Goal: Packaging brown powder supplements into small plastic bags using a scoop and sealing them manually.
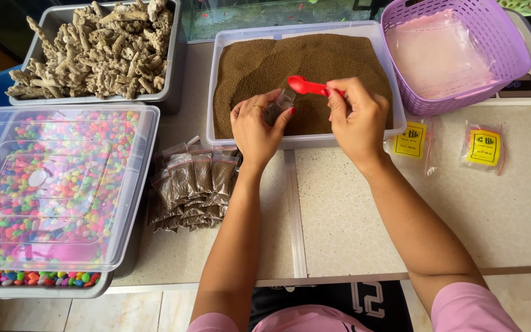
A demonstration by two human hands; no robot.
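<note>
The right hand (356, 117) pinches a red spoon (305, 86) by its handle, bowl tilted toward a small clear bag (279, 106) gripped in the left hand (254, 128) — both forearms stretched forward, hands raised over the near edge of the clear tub (216, 80) of brown granules (302, 61).

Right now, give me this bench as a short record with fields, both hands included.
left hand: holds a small clear bag over the tub
right hand: fingers pinch a red spoon, bowl at the bag's mouth
tub: clear, full of brown granules
filled bags: piled left of the wrists
purple basket: holds clear empty bags
</note>
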